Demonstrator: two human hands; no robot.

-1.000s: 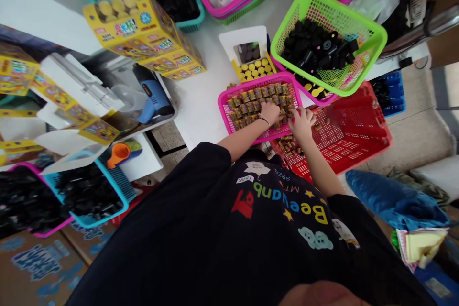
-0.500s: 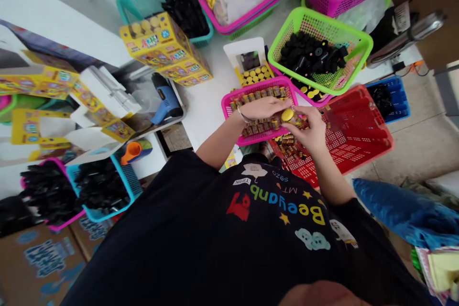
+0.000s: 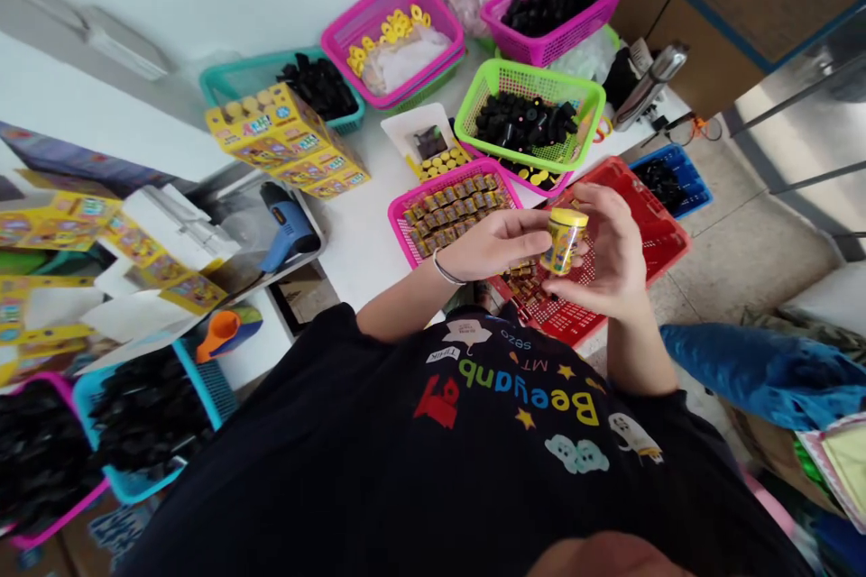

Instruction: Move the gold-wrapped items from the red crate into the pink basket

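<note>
A small clear jar with a yellow lid and a colourful printed label [image 3: 563, 243] is upright between my hands. My left hand [image 3: 497, 243] is closed on its left side, thumb at the front edge, with the other fingers partly hidden behind it. Around the jar's right side my right hand [image 3: 617, 257] is open and curved, its thumb and forefinger apart, the thumb below the jar. Just beyond my left hand is a pink basket [image 3: 399, 218] with rows of small labelled jars [image 3: 450, 212]. Under my hands, a red crate [image 3: 667, 239] contains more small jars.
A green basket of black parts [image 3: 528, 122] stands behind the pink one. Beside it is an open box of yellow-lidded jars [image 3: 441, 164]. Stacked yellow boxes [image 3: 298, 149] and a blue heat gun [image 3: 288, 230] are to the left. A metal flask [image 3: 653, 86] lies tilted at the back right.
The jar has come nearer my body and turned so its label shows. My right hand has opened around it, while my left hand has moved off the basket onto the jar. The view has shifted.
</note>
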